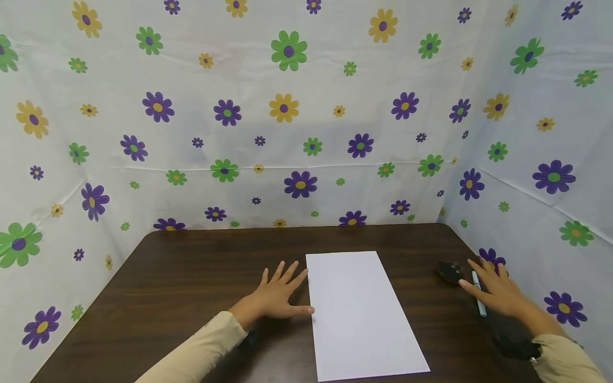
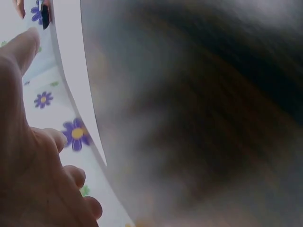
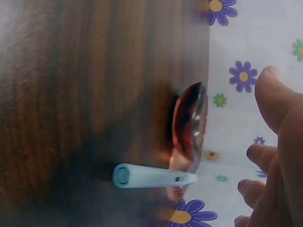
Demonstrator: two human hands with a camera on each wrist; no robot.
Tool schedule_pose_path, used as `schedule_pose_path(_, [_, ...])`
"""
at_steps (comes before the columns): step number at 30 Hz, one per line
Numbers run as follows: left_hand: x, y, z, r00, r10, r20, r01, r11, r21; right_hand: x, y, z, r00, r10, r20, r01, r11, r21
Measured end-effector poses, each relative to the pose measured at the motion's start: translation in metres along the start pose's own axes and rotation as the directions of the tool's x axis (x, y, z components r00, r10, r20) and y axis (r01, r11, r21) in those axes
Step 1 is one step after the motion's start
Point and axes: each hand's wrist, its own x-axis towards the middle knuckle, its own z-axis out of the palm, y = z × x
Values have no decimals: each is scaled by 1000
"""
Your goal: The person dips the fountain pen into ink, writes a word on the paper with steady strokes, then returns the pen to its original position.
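A blank white sheet of paper [image 1: 361,314] lies on the dark wooden table. My left hand [image 1: 275,298] is spread at the sheet's left edge, its thumb tip overlapping the border in the head view. In the left wrist view the palm [image 2: 28,156] and loosely bent fingers show beside the thin edge of the sheet [image 2: 71,47]. On the right, my right hand [image 1: 500,291] hovers with parted fingers over a pale blue marker [image 3: 151,177], holding nothing. A glossy dark oval object [image 1: 450,272] lies left of the marker, near the right thumb.
The brown tabletop [image 1: 191,276] runs back to a white flowered cloth [image 1: 297,138], which hangs behind it and along both sides. Close to the right hand, the cloth [image 1: 527,213] borders the table edge. A black band [image 1: 517,346] sits at the right wrist.
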Motion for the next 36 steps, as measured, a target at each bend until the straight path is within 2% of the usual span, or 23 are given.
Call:
schedule_pose_path(5, [11,11,11,999,22,37,-22,1000,7,-4,4,6,1000,5,18,-6,999,42])
schedule_pose_path(11, [17,21,17,997,33,72,-35,999,24,-6,6,13,999,23,30,-26,997,73])
schedule_pose_path(17, [20,25,19,988,20,156,-26,999,42,-11,10,19,999,22,23,-25,992,124])
schedule_pose_path(22, [23,25,20,982,15,186,-21,999,34,-14,15,20,1000,24,14,-26,979,203])
schedule_pose_path(27, [26,22,26,982,13,188,-20,999,33,-13,19,17,995,68,74,-88,950,300])
schedule_pose_path(31, [29,20,30,985,14,171,-19,999,26,-12,21,10,977,132,170,-184,922,340])
schedule_pose_path(33, [27,23,27,984,12,176,-17,999,29,-12,21,6,961,180,208,-243,912,331])
schedule_pose_path(36, [24,28,20,981,7,192,-14,999,37,-13,24,1,948,240,211,-302,886,351])
